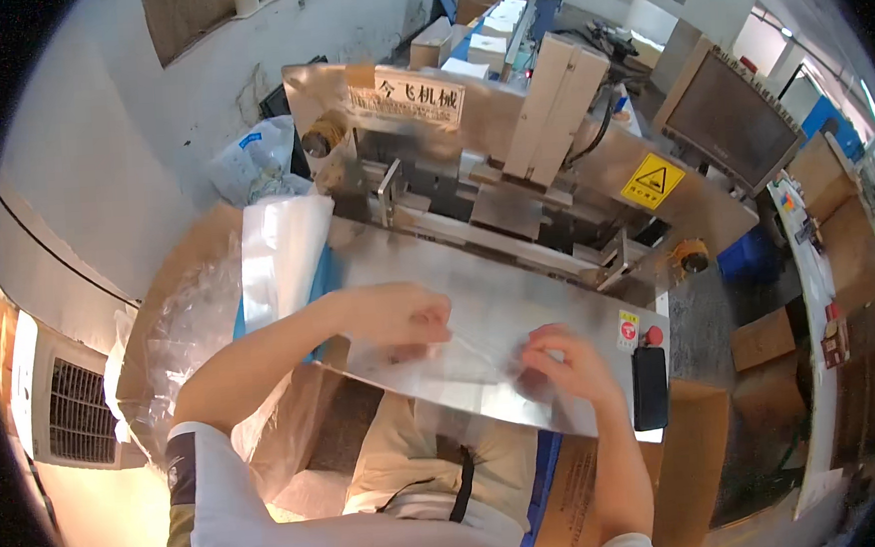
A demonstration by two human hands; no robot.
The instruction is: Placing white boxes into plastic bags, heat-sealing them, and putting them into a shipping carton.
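Hands (400, 316) (563, 361) pinch clear plastic bag (463, 357) on steel table (519, 299).

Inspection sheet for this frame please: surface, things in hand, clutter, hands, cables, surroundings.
Surface: flat stainless steel machine table, bare around the hands.
Job's things: thin clear plastic bag lying flat on the table, held at both ends.
Clutter: stack of clear plastic bags at the table's left; black phone-like slab at its right edge.
Hands: left hand and right hand both pinch the bag.
Cables: black cable on the machine behind.
Surroundings: yellow triangular warning sticker, dark monitor, brown cardboard boxes.
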